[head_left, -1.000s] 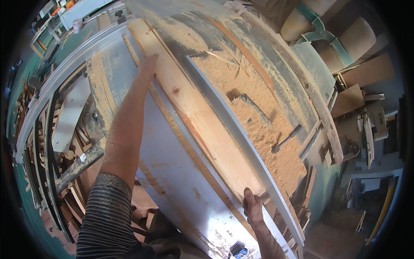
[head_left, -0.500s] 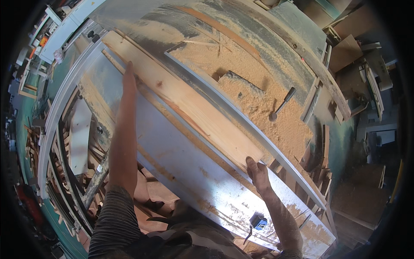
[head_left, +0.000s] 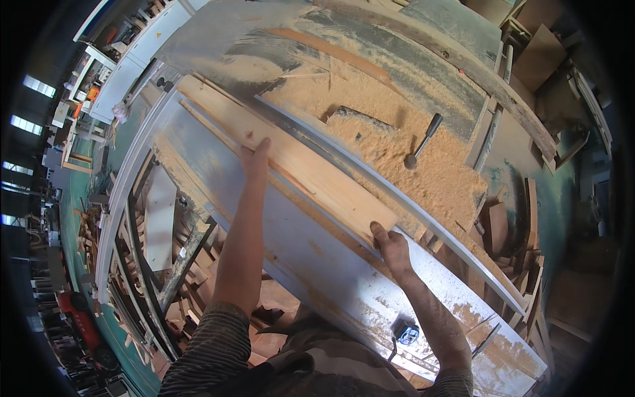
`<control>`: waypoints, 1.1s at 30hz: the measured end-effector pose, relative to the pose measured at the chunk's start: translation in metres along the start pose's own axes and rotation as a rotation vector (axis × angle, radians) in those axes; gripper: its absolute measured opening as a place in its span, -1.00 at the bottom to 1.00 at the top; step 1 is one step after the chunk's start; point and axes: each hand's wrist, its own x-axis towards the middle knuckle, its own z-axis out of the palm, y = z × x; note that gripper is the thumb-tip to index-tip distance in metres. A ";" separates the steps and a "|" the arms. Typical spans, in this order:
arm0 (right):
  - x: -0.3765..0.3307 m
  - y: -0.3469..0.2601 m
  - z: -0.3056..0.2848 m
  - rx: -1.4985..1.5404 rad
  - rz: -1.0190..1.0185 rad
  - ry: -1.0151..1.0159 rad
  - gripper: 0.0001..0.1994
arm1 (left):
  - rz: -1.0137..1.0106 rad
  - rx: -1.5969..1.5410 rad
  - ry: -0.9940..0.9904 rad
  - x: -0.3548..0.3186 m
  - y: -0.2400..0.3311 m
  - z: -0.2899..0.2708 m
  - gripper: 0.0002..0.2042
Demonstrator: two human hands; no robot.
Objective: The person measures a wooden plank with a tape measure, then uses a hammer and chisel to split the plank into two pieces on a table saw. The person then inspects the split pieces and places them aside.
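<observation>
A long, pale wooden board (head_left: 317, 177) lies slantwise on the metal machine table (head_left: 297, 248), beside a raised metal rail (head_left: 377, 177). My left hand (head_left: 256, 157) is closed on the board's near edge around mid-length, close to a dark knot. At the board's nearer right end, my right hand (head_left: 391, 246) grips the corner with the thumb on top and the other fingers partly hidden. A thin wood strip (head_left: 211, 122) runs along the board's near side at its far end.
Sawdust (head_left: 370, 142) heaps beyond the rail, with a black-handled lever (head_left: 423, 140) standing in it. A small blue-and-black object (head_left: 405, 332) sits on the table near my right forearm. Offcuts (head_left: 192, 301) pile below left. A long timber beam (head_left: 456, 63) lies at the back.
My left hand has slid back along the board from its far part toward the middle. My right hand keeps its hold on the near end. The whole view has shifted slightly.
</observation>
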 end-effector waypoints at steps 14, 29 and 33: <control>0.005 0.021 -0.004 0.018 -0.075 -0.149 -0.21 | -0.089 0.101 0.070 -0.001 0.002 0.001 -0.47; 0.017 0.002 0.015 -0.028 -0.040 -0.143 -0.30 | -0.031 0.132 0.087 0.017 0.016 -0.008 -0.43; 0.019 -0.005 0.020 0.002 -0.066 -0.143 -0.32 | -0.047 0.096 0.067 0.022 0.018 -0.010 -0.44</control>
